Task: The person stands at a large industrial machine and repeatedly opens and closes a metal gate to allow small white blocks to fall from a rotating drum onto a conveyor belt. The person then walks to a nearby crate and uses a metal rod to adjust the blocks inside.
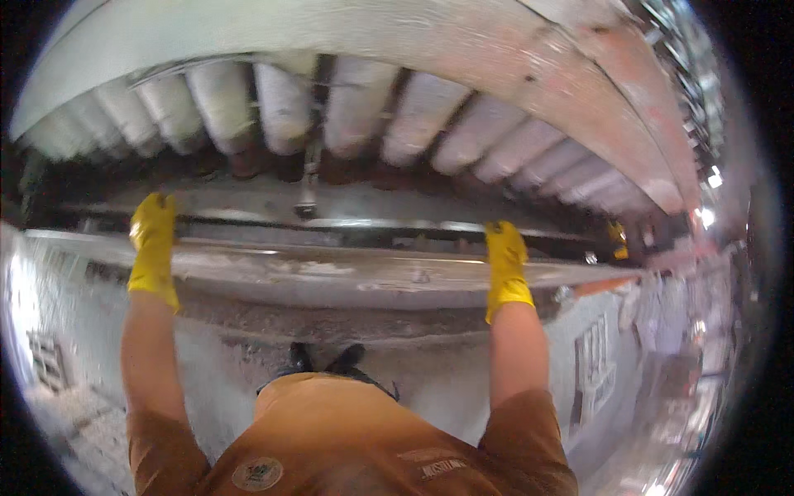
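Grey floor [451,393] extends beneath my view. At far left I observe a slatted, pallet-like frame [48,361]; at right, a whitish slatted frame [594,368]. Beyond the latter lies a pale mass [662,312], too blurred for me to identify. Upper right: bright lights [705,217].

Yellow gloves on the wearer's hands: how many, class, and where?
2: left glove, at picture left; right glove, right of centre. The yellow shape farther right is unclear.
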Available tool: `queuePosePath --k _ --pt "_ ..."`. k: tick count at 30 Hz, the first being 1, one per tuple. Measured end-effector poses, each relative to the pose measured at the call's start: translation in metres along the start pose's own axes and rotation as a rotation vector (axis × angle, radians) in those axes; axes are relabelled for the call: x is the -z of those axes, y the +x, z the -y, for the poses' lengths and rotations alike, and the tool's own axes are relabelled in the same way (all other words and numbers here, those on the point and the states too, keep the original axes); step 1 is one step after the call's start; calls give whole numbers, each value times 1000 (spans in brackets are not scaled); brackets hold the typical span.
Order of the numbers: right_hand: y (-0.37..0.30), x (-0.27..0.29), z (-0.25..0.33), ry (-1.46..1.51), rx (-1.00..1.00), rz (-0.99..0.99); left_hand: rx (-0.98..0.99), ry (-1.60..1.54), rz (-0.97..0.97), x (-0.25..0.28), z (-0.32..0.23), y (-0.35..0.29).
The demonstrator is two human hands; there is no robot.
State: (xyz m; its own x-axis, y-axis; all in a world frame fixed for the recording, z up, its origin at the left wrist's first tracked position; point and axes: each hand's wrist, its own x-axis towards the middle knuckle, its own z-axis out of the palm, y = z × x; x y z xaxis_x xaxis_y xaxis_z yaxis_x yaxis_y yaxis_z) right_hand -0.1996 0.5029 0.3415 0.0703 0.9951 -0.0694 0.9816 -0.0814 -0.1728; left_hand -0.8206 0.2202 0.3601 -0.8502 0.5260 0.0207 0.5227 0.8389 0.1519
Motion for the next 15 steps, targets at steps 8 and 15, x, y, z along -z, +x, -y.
queuePosePath --k 8,15 --pt "-6 1 19 43 -132 -15 -104 -58 -129 -41 38 9" --pt "-18 0 18 117 -185 -53 -84 -152 11 -58 48 17"
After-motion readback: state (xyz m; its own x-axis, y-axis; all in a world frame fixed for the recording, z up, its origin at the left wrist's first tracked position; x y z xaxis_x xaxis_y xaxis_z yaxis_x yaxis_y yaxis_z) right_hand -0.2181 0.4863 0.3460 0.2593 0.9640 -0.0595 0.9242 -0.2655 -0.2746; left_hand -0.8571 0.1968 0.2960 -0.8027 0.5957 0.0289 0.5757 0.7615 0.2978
